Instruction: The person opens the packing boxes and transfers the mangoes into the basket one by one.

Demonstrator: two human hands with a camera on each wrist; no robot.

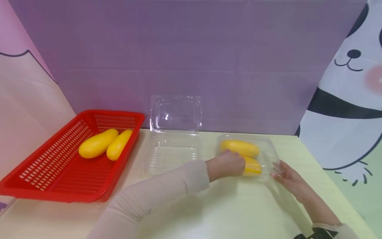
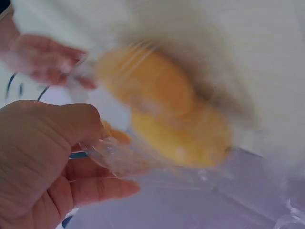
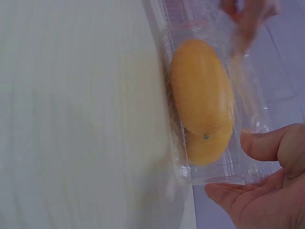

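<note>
Clear plastic box (image 1: 269, 151) (smooth yellow oblongs (image 1: 239, 148) inside) | left hand (image 1: 227, 165) pinching edge | right hand (image 1: 290, 179) gripping corner

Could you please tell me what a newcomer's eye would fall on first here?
Most likely the red basket at the left, two yellow oblong things lying in it. Next, perhaps, the rightmost clear container, holding two more yellow ones, with the left hand and right hand at it. The panda picture at far right also stands out.
</note>
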